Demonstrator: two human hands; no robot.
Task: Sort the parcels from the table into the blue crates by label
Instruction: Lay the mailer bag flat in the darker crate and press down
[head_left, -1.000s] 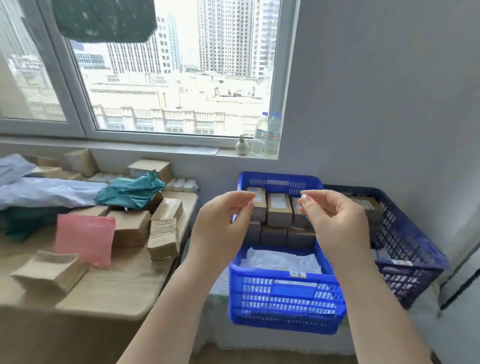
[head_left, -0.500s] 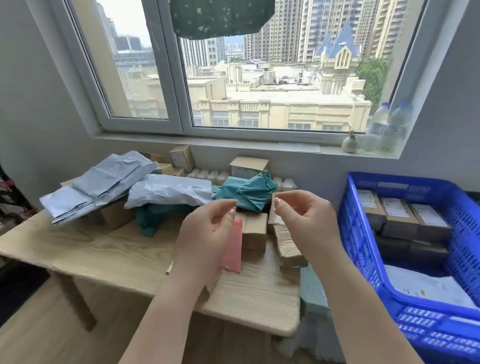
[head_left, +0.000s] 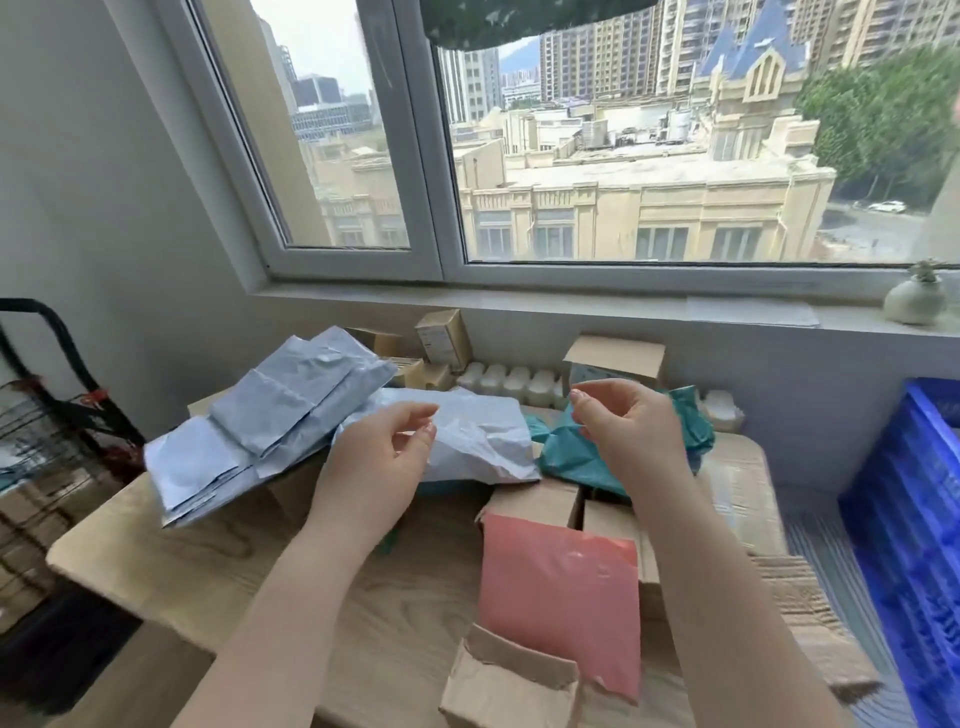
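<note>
Here your left hand (head_left: 376, 457) hovers empty, its thumb and fingers (head_left: 423, 434) loosely curled and a little apart, just in front of the pale grey mailer bags (head_left: 270, 415) heaped on the wooden table (head_left: 208, 561). Your right hand (head_left: 631, 431) is also empty, fingers bent with a gap between them, poised over the teal bag (head_left: 571, 457), probably so you can choose a parcel. Below your fingertips lie a pink mailer (head_left: 558, 592) and brown cardboard boxes (head_left: 535, 504). Far right, the blue crate (head_left: 914, 519) shows only its wall; its contents are hidden.
</note>
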